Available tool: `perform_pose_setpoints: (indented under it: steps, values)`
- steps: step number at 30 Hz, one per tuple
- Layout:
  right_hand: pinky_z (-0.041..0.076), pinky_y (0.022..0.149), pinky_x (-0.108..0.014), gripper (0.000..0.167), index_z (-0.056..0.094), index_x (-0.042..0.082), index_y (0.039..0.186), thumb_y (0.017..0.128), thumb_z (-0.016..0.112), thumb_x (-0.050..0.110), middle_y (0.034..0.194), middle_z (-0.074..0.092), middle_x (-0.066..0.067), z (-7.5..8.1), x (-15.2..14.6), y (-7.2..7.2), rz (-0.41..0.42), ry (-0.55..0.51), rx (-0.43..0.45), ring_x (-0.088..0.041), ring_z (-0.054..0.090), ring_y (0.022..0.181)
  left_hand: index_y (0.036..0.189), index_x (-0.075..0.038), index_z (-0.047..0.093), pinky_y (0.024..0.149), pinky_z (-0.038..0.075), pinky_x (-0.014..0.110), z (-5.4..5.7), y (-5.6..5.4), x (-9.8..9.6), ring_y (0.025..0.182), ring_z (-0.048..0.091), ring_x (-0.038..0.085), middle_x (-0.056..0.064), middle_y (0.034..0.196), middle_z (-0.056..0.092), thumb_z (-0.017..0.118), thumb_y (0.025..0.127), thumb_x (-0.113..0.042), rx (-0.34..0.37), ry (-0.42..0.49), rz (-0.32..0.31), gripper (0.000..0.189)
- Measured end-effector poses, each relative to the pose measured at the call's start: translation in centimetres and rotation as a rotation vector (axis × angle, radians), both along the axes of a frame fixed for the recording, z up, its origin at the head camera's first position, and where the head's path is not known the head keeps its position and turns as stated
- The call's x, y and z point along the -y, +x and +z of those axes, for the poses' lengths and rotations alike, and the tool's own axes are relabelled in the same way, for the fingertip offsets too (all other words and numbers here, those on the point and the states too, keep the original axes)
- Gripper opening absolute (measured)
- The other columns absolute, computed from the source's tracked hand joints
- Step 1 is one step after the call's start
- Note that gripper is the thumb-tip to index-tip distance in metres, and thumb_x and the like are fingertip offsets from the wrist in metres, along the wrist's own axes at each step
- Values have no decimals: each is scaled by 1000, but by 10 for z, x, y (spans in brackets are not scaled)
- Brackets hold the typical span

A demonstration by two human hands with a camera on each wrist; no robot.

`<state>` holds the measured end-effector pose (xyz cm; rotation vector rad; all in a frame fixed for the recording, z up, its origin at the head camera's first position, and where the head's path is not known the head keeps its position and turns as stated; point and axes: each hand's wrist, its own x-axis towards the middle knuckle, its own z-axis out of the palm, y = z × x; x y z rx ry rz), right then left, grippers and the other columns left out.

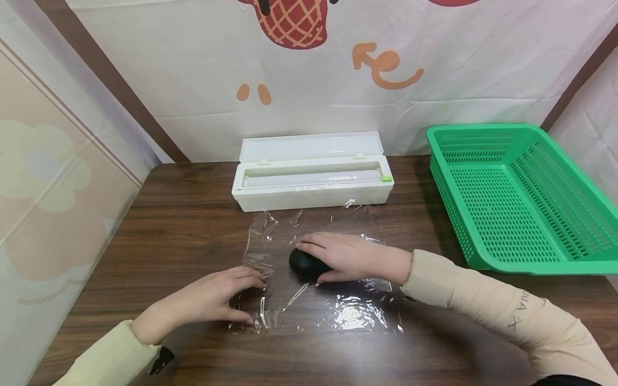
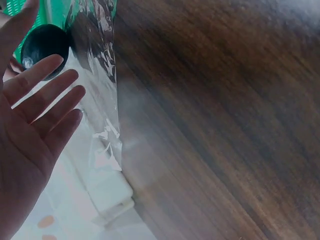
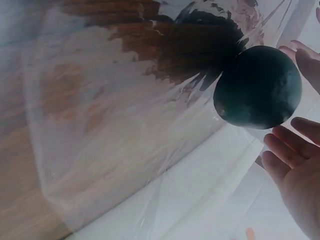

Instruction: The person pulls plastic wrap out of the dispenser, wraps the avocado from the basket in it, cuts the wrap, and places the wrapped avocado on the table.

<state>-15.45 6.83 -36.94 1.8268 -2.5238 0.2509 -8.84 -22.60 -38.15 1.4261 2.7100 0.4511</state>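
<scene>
A dark green, nearly black egg-shaped object point(image 1: 304, 265) with a smooth skin lies on a sheet of clear plastic wrap point(image 1: 318, 311) on the table. My right hand point(image 1: 345, 257) holds it from the right side, fingers over its far side and thumb at its near side. In the right wrist view, fingertips are at the edge of the dark object point(image 3: 257, 87). My left hand point(image 1: 212, 297) is at the wrap's left edge with its fingers spread, holding nothing. The wrap leads back to a white dispenser box point(image 1: 311, 195) with its lid raised and a roll inside.
A green perforated plastic basket point(image 1: 516, 265) stands at the right of the brown wooden table point(image 1: 174, 225). Behind the dispenser hangs a white printed cloth point(image 1: 193, 64). Another cloth panel point(image 1: 53, 225) borders the table on the left.
</scene>
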Motion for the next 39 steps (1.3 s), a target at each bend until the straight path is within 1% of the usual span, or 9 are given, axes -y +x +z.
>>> perform_pose_setpoints:
  steps: [5, 8, 14, 18, 21, 24, 29, 34, 39]
  values:
    - [35, 102, -33, 64, 44, -1, 130, 81, 67, 33, 131, 46, -13, 6, -12, 6, 34, -2, -97, -24, 44, 122, 100, -13, 64, 81, 50, 34, 2, -1, 0, 98, 58, 17, 2, 106, 61, 75, 70, -37, -37, 2, -38, 40]
    - [39, 99, -33, 56, 49, -1, 124, 81, 67, 30, 125, 51, -12, 10, -21, 10, 77, -26, -161, -24, 48, 117, 94, -16, 66, 78, 51, 30, 4, -2, 0, 92, 60, 13, -3, 99, 62, 75, 71, -33, -31, 0, -65, 30]
    - [47, 88, -26, 41, 58, 1, 113, 79, 69, 21, 110, 58, -5, 11, -39, 17, 159, -100, -187, -17, 54, 102, 80, -19, 67, 70, 49, 19, 8, -6, -6, 79, 58, 1, -14, 81, 61, 75, 71, -25, 28, -11, -149, 13]
    - [50, 79, -24, 33, 62, 4, 107, 78, 69, 17, 101, 59, -1, 7, -50, 22, 174, -119, -192, -14, 55, 94, 72, -21, 67, 65, 46, 13, 11, -7, -10, 71, 55, -5, -17, 73, 60, 74, 72, -18, 104, -34, -191, 8]
    - [50, 74, -21, 19, 64, 7, 96, 78, 68, 13, 92, 58, 2, 2, -57, 26, 180, -127, -182, -11, 54, 86, 69, -23, 68, 62, 45, 11, 13, -6, -12, 69, 53, -7, -19, 70, 59, 74, 73, -16, 166, -65, -188, 10]
    - [48, 66, -17, 6, 62, 11, 82, 78, 67, 11, 81, 54, 5, -3, -63, 29, 187, -127, -178, -9, 52, 77, 68, -24, 68, 58, 42, 10, 13, -6, -13, 65, 50, -8, -21, 68, 58, 74, 73, -19, 201, -96, -166, 10]
    - [41, 54, -14, 14, 56, 14, 70, 74, 63, 3, 71, 49, 7, -10, -72, 35, 193, -98, -186, -7, 46, 65, 64, -24, 66, 52, 37, 8, 10, -4, -12, 58, 44, -9, -22, 64, 55, 75, 72, -24, 239, -110, -144, 12]
    - [40, 50, -14, 18, 55, 15, 67, 66, 61, -1, 69, 49, 8, -14, -78, 42, 189, -43, -160, -7, 46, 63, 61, -25, 63, 49, 34, 7, 8, -2, -10, 54, 40, -12, -24, 60, 50, 77, 69, -30, 256, -141, -110, 17]
    - [42, 50, -13, 14, 58, 17, 67, 70, 64, 5, 69, 51, 9, -16, -81, 47, 207, -25, -103, -5, 49, 63, 63, -25, 62, 50, 36, 10, 9, -1, -10, 55, 41, -10, -22, 60, 50, 78, 64, -38, 290, -196, -58, 21]
